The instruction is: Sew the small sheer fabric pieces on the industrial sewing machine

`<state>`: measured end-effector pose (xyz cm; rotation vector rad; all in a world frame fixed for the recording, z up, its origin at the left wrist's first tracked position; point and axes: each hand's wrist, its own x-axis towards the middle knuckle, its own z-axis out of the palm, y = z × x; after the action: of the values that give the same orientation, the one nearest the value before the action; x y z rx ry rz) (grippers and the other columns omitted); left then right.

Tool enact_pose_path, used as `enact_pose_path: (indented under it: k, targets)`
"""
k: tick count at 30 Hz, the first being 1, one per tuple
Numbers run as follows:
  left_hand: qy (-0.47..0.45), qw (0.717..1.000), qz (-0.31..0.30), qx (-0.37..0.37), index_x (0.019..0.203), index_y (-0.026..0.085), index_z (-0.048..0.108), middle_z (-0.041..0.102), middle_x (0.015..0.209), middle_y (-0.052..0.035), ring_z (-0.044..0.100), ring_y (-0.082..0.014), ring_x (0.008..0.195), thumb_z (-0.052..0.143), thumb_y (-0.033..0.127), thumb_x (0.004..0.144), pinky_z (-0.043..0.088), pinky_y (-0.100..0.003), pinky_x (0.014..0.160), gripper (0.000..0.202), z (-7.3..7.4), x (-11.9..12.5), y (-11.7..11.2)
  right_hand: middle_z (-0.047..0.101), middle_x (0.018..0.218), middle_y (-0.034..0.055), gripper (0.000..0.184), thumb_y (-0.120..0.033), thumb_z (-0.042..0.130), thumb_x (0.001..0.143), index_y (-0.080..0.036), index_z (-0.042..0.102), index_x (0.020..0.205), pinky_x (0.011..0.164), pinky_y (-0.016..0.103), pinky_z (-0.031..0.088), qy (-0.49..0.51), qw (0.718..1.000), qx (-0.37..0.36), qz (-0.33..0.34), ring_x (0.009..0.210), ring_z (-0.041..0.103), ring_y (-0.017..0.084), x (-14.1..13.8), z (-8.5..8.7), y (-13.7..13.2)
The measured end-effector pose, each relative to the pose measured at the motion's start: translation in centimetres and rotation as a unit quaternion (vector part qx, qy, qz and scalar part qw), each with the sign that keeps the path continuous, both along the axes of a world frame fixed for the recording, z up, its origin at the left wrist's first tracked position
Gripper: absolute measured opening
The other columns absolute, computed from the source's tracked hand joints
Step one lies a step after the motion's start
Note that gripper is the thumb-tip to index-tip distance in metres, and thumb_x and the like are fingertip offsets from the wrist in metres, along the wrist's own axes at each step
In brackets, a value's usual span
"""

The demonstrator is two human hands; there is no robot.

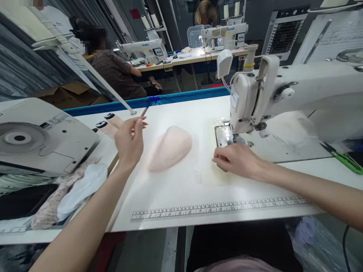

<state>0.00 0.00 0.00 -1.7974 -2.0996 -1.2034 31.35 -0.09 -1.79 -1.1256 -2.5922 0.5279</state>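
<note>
My left hand [129, 142] is raised above the white table [159, 192], thumb and fingertips pinched together; whatever is between them is too fine to make out. Between my hands lies a pale pink, rounded fabric piece [173, 147], its edges blurred. My right hand [237, 159] is at the front of the needle plate [222, 136], just below the needle area of a white sewing machine [252, 90]. Its fingers are curled closed and hide anything in them. Two pale spools with dark ends [109, 122] lie behind my left hand.
A second machine head [42, 136] stands at left, with white cloth [85, 187] and lace beside it. Green-handled snips [344, 158] lie at right. A printed ruler [215, 207] runs along the front edge. Beyond the table a person [115, 71] sits near other machines.
</note>
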Motion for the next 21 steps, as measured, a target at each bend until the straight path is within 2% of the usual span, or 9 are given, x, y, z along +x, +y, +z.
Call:
enact_pose_path:
  k: [2,3,4,5,7,9,12,17,21]
  targets:
    - [0.010,0.999,-0.039,0.017,0.112,0.026,0.064,0.068,0.107,0.0003,0.062,-0.0223,0.106,0.036,0.041,0.096,0.044,-0.039,0.095,0.036,0.3,2.1,-2.2,0.068,0.073,0.0010,0.023,-0.023,0.048,0.093,-0.020,0.062,0.075,0.055,0.026,0.034,0.008,0.998,0.060,0.019,0.068,0.061,0.015,3.6,-0.2,-2.0]
    - [0.056,0.996,-0.060,0.025,0.108,0.029,0.065,0.069,0.105,0.0025,0.062,-0.0237,0.106,0.038,0.038,0.095,0.042,-0.043,0.099,0.031,0.3,3.2,-3.2,0.071,0.080,0.0022,0.022,-0.022,0.047,0.094,-0.020,0.064,0.081,0.059,0.027,0.038,0.007,0.996,0.087,0.015,0.076,0.064,0.017,5.4,-0.3,-2.6]
    - [0.100,0.990,-0.088,0.035,0.103,0.033,0.066,0.071,0.102,0.0039,0.064,-0.0250,0.104,0.040,0.036,0.094,0.043,-0.046,0.097,0.028,0.1,4.4,-4.1,0.072,0.085,0.0031,0.022,-0.021,0.046,0.094,-0.020,0.066,0.085,0.062,0.028,0.041,0.004,0.994,0.111,0.002,0.081,0.065,0.018,7.2,-0.3,-2.9]
    - [0.131,0.981,-0.131,0.062,0.095,0.037,0.068,0.073,0.091,0.0051,0.068,-0.0253,0.093,0.045,0.036,0.091,0.047,-0.047,0.088,0.024,-0.2,5.5,-4.7,0.073,0.089,0.0039,0.022,-0.020,0.046,0.094,-0.020,0.067,0.088,0.067,0.029,0.044,-0.003,0.991,0.130,-0.022,0.086,0.066,0.019,9.1,-0.4,-3.0]
    - [0.173,0.946,-0.269,0.056,0.094,0.040,0.068,0.075,0.083,0.0047,0.070,-0.0255,0.080,0.052,0.035,0.088,0.053,-0.044,0.073,0.018,-1.0,8.2,-5.2,0.073,0.096,0.0053,0.022,-0.017,0.046,0.092,-0.019,0.068,0.093,0.072,0.031,0.046,-0.027,0.983,0.159,-0.093,0.092,0.066,0.021,12.8,-0.2,-2.5]
    - [0.204,0.895,-0.394,0.048,0.097,0.038,0.069,0.076,0.083,0.0033,0.070,-0.0241,0.072,0.056,0.034,0.087,0.054,-0.041,0.063,0.017,-1.8,11.4,-4.9,0.072,0.104,0.0063,0.026,-0.013,0.045,0.089,-0.019,0.068,0.098,0.072,0.032,0.047,-0.053,0.966,0.178,-0.180,0.096,0.066,0.022,16.1,0.0,-1.4]
    - [0.220,0.841,-0.493,0.040,0.104,0.030,0.069,0.076,0.095,-0.0010,0.071,-0.0238,0.081,0.051,0.032,0.092,0.057,-0.039,0.068,0.021,-2.6,16.9,-3.8,0.069,0.114,0.0050,0.030,-0.011,0.048,0.084,-0.021,0.067,0.105,0.067,0.031,0.046,-0.084,0.951,0.157,-0.254,0.097,0.066,0.023,19.7,0.4,0.5]
    - [0.269,0.817,-0.510,0.018,0.118,0.020,0.063,0.068,0.122,-0.0074,0.063,-0.0252,0.112,0.041,0.033,0.099,0.054,-0.041,0.090,0.032,-3.7,25.5,-0.4,0.065,0.122,0.0052,0.046,-0.003,0.048,0.076,-0.021,0.062,0.116,0.073,0.030,0.046,-0.095,0.958,0.117,-0.246,0.105,0.062,0.023,21.1,0.6,3.0]
    - [0.292,0.842,-0.454,-0.007,0.123,0.012,0.059,0.059,0.134,-0.0147,0.057,-0.0294,0.122,0.046,0.032,0.096,0.051,-0.045,0.097,0.036,-4.4,30.1,2.6,0.064,0.121,0.0061,0.050,-0.001,0.049,0.074,-0.021,0.060,0.119,0.072,0.029,0.045,-0.130,0.961,0.133,-0.205,0.112,0.058,0.023,20.4,0.8,4.4]
